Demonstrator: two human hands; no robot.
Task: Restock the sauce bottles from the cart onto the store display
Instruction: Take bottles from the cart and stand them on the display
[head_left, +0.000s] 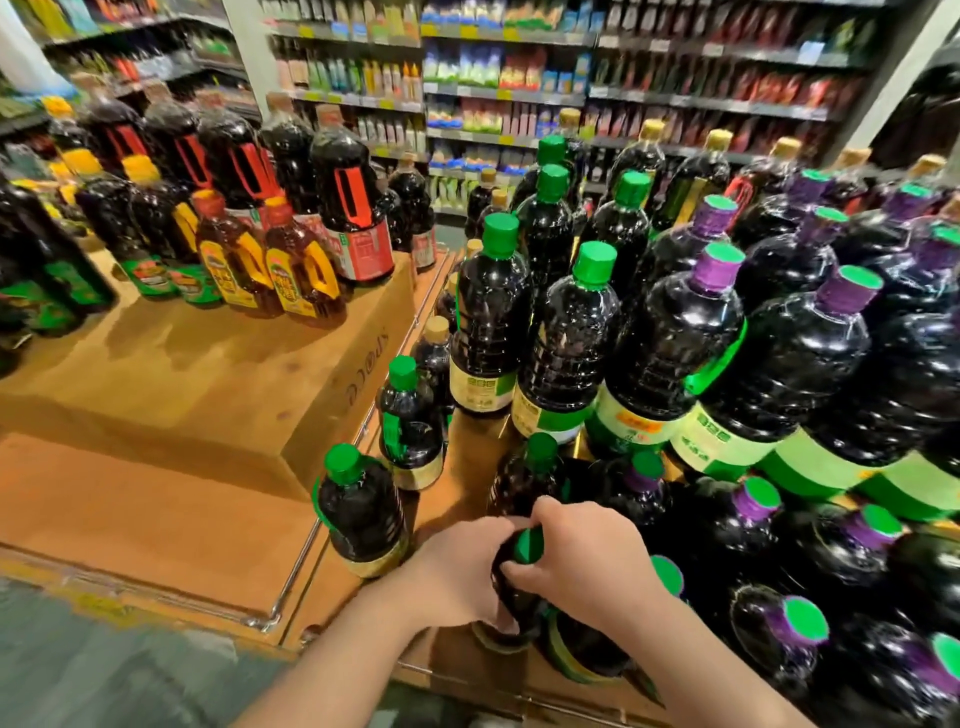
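Both hands, left hand (462, 566) and right hand (582, 556), curl fingers round one green-capped bottle (519, 582) (upright on display).

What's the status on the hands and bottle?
Left hand and right hand both grip dark green-capped sauce bottle, low on wooden display. Neighbouring bottles crowd close.

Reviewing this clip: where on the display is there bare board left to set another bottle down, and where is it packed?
Bare board: the raised box top in front of the yellow-handled bottles, and the low step left of the lone green-capped bottle. A narrow strip runs behind both hands, left hand and right hand, which grip a bottle. The purple-necked bottles on the right are packed tight.
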